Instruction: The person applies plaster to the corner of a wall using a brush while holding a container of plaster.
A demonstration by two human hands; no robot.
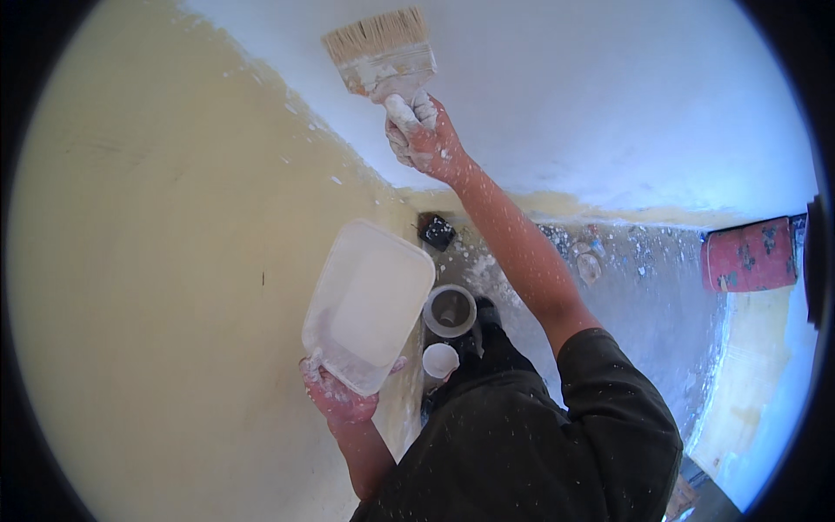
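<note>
The left hand clamps its fingers on the near end of a white tub. Farther out, the right hand wraps its fingers round a wide paintbrush, raised before white paint. Well below, a bucket stands on the spattered floor.
</note>
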